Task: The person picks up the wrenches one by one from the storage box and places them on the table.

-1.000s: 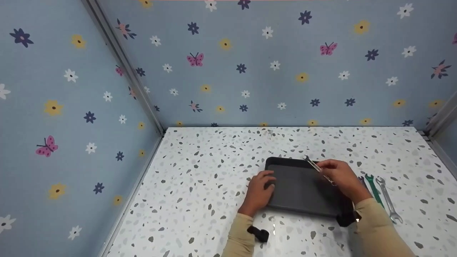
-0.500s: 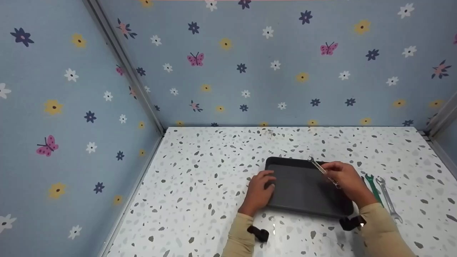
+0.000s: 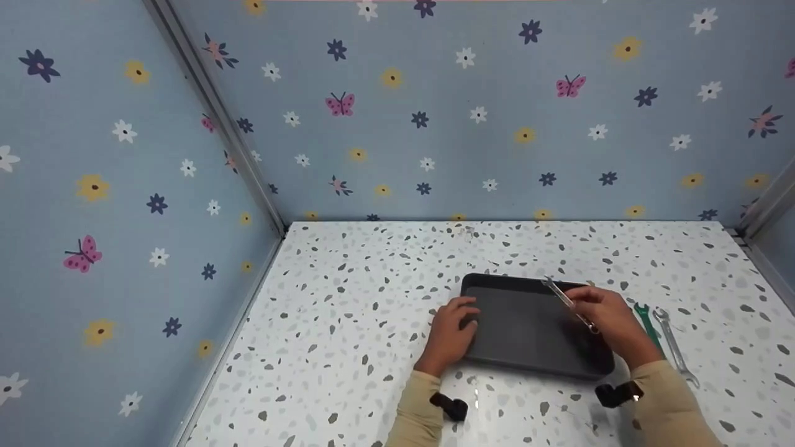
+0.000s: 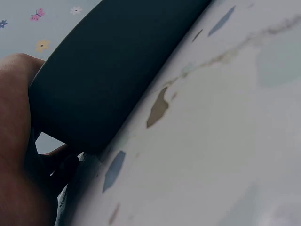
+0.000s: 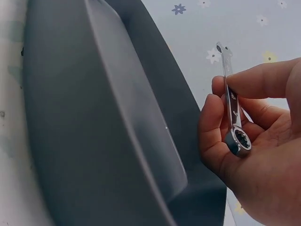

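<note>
A small silver combination wrench [image 3: 568, 301] is pinched between the thumb and fingers of my right hand [image 3: 608, 316], held over the right part of a dark grey tray [image 3: 522, 329]. In the right wrist view the wrench's ring end [image 5: 239, 142] points toward the palm, its open end away. My left hand [image 3: 451, 329] grips the tray's left side, fingers over the rim. From the left wrist, the tray's outer wall [image 4: 108, 70] appears with the hand [image 4: 14, 117] against it. Nothing lies on the visible tray floor.
Right of the tray, a green wrench [image 3: 648, 323] and a larger silver wrench [image 3: 676, 347] lie side by side, partly behind the right forearm. The speckled white tabletop [image 3: 348, 310] meets flower-patterned walls [image 3: 447, 136] behind and to the left.
My right hand has shifted slightly right and toward me with the small wrench. A dark wrench beside the green one is now hidden by that hand. The left hand and tray stay put.
</note>
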A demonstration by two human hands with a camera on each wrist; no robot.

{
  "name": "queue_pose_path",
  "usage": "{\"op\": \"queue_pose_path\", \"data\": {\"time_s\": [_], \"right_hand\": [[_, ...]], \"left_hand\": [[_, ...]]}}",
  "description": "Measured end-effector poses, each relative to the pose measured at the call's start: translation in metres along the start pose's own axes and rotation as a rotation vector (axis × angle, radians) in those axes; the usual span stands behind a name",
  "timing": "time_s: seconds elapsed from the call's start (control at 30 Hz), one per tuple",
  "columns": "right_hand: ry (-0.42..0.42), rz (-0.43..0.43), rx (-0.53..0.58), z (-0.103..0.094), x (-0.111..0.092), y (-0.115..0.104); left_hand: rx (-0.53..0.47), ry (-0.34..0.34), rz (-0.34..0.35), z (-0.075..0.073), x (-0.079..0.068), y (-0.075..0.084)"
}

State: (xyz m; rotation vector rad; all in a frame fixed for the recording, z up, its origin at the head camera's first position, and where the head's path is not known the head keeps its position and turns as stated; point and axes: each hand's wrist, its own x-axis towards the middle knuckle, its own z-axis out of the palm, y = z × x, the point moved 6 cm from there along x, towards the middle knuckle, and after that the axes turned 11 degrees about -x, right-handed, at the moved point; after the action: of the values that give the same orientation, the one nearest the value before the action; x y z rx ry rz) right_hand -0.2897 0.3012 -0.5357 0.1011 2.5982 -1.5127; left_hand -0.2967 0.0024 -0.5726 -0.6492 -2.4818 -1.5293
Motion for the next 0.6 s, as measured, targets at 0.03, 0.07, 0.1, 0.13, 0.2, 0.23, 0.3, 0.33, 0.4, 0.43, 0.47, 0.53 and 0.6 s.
{"op": "queue_pose_path", "data": {"time_s": [0.03, 0.07, 0.1, 0.13, 0.2, 0.23, 0.3, 0.33, 0.4, 0.43, 0.47, 0.53, 0.6], "right_hand": [[0.000, 0.001, 0.017, 0.000, 0.000, 0.000], [0.001, 0.003, 0.032, 0.000, 0.000, 0.001], [0.001, 0.002, 0.046, 0.000, 0.000, 0.001], [0.002, -0.001, 0.055, 0.000, -0.001, 0.000], [0.004, -0.007, 0.061, -0.001, -0.002, -0.001], [0.007, -0.012, 0.057, -0.001, -0.003, -0.002], [0.011, -0.021, 0.045, -0.001, -0.005, -0.004], [0.012, -0.024, 0.035, -0.002, -0.006, -0.004], [0.011, -0.030, 0.033, -0.003, -0.008, -0.004], [0.011, -0.032, 0.036, -0.004, -0.009, -0.004], [0.011, -0.030, 0.042, -0.005, -0.010, -0.004], [0.008, -0.020, 0.083, -0.007, -0.011, -0.002], [0.000, 0.002, 0.145, -0.009, -0.013, 0.000]], "left_hand": [[0.001, -0.003, -0.006, 0.000, 0.000, -0.001], [0.002, -0.007, -0.014, 0.000, 0.000, -0.001], [0.003, -0.009, -0.018, 0.000, 0.000, -0.002], [0.003, -0.012, -0.027, 0.000, 0.000, -0.003], [0.002, -0.014, -0.035, 0.000, 0.000, -0.003], [0.001, -0.016, -0.044, 0.001, 0.000, -0.004], [0.000, -0.017, -0.049, 0.001, 0.000, -0.004], [0.001, -0.017, -0.049, 0.001, 0.000, -0.004], [0.001, -0.015, -0.049, 0.001, 0.000, -0.004], [0.001, -0.013, -0.048, 0.001, 0.001, -0.004], [0.001, -0.013, -0.048, 0.001, 0.001, -0.004], [0.001, -0.014, -0.051, 0.001, 0.001, -0.004], [-0.001, -0.016, -0.056, 0.001, 0.001, -0.004]]}}
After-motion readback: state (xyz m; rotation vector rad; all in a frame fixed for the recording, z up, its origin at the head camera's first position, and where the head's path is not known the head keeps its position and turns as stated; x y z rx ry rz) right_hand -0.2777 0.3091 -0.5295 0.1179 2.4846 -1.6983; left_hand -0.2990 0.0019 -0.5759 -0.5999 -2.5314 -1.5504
